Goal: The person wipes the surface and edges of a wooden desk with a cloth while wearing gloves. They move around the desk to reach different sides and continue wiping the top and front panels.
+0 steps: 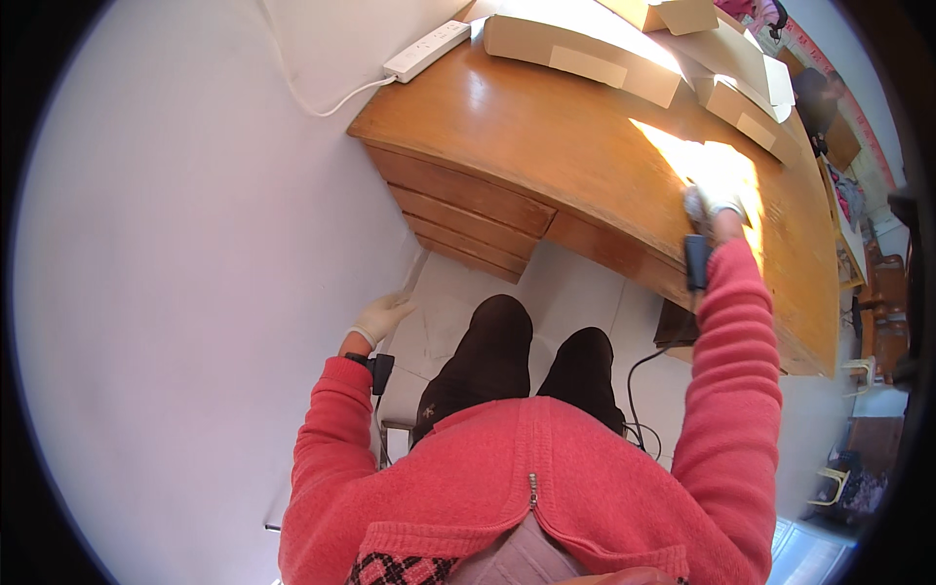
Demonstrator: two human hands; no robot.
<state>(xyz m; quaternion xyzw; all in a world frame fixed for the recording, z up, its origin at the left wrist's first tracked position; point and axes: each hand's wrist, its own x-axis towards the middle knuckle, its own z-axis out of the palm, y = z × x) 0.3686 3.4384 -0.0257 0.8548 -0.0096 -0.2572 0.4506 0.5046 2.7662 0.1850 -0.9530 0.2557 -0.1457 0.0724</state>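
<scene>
My left hand (383,317), in a pale glove, hangs low beside the white wall with its fingers stretched out and nothing in it. My right hand (721,198), also gloved, is on or just above the wooden desk (575,146), inside a bright patch of sunlight. Glare washes out its fingers. Against its left side shows a small greyish thing (694,207), too blurred to name. A black box with a cable (695,261) sits at my right wrist, and another black box (382,373) at my left.
Open cardboard boxes (585,63) stand along the desk's far side, with another brown box (751,117) to their right. A white power strip (429,51) lies at the far left corner, its cord running down the wall. Drawers (468,210) front the desk's left end.
</scene>
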